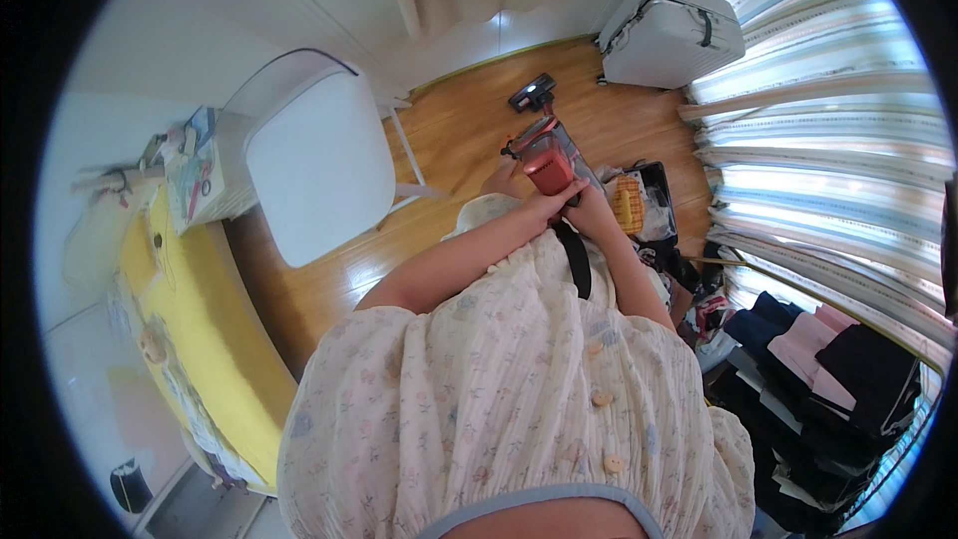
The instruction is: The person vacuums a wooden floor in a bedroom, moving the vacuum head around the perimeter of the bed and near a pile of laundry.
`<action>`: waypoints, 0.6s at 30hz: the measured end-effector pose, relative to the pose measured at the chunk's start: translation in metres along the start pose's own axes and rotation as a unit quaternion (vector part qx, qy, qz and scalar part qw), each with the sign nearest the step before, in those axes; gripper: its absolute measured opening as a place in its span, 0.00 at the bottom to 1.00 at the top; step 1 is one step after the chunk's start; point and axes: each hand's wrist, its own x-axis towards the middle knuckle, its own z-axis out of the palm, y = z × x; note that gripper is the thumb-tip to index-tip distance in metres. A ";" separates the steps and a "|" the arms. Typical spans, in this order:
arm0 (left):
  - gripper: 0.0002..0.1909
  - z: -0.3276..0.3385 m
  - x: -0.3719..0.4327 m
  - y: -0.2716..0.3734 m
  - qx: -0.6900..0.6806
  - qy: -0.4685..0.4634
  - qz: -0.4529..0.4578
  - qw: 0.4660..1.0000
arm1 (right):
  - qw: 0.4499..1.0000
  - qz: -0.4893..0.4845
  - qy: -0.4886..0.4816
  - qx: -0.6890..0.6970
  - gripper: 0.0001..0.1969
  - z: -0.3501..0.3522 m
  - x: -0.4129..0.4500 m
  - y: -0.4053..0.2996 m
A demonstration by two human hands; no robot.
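Note:
A red and grey cordless stick vacuum cleaner (548, 168) is in front of my body, pointing away from me. Its black floor head (533, 93) rests on the wooden floor with a bright spot of light on it. My left hand (552, 203) lies against the rear of the red body, its fingers reaching over toward the handle. Right beside it, my right hand (590, 213) is wrapped around the handle end. The handle itself is mostly hidden by both hands. A black strap (575, 262) hangs below them against my floral dress.
A white chair (322, 165) stands at left, near a bed with a yellow cover (217, 337). A silver suitcase (670, 41) is at the far right by striped curtains (816, 165). An open case (658, 202) with packed items lies right of the vacuum. Folded clothes (816, 359) are stacked at lower right.

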 end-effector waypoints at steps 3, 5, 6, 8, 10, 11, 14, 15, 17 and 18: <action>0.28 -0.015 -0.004 -0.018 -0.023 -0.020 -0.003 1.000 | 0.999 -0.032 -0.019 0.010 0.24 0.013 -0.012 -0.001; 0.28 -0.021 -0.006 -0.020 -0.019 -0.017 -0.016 1.000 | 0.999 -0.006 -0.026 -0.047 0.27 0.017 -0.015 -0.008; 0.28 -0.024 -0.006 -0.023 -0.032 -0.020 -0.007 0.999 | 0.998 -0.011 -0.027 -0.047 0.27 0.019 -0.015 -0.010; 0.29 -0.030 -0.002 -0.026 -0.045 -0.021 0.004 0.999 | 0.996 0.013 -0.051 -0.066 0.29 0.023 -0.011 -0.015; 0.30 -0.031 -0.002 -0.025 -0.055 -0.027 0.006 0.998 | 0.997 0.010 -0.042 -0.057 0.29 0.027 -0.009 -0.008; 0.30 -0.033 -0.002 -0.023 -0.055 -0.028 0.006 0.998 | 0.998 0.007 -0.033 -0.048 0.30 0.029 -0.006 -0.005; 0.31 -0.036 -0.010 -0.006 0.039 -0.017 -0.056 0.998 | 0.999 -0.005 -0.051 -0.019 0.31 0.030 -0.003 -0.006; 0.32 -0.037 -0.013 -0.004 0.044 -0.019 -0.044 0.998 | 0.998 -0.007 -0.052 -0.022 0.31 0.032 0.000 -0.009; 0.32 -0.041 -0.004 -0.010 0.038 -0.021 -0.036 0.998 | 0.997 -0.024 -0.040 0.054 0.30 0.040 0.002 0.000; 0.34 -0.044 0.008 -0.021 0.040 -0.026 -0.021 0.999 | 0.997 -0.017 -0.024 0.072 0.30 0.049 0.006 0.021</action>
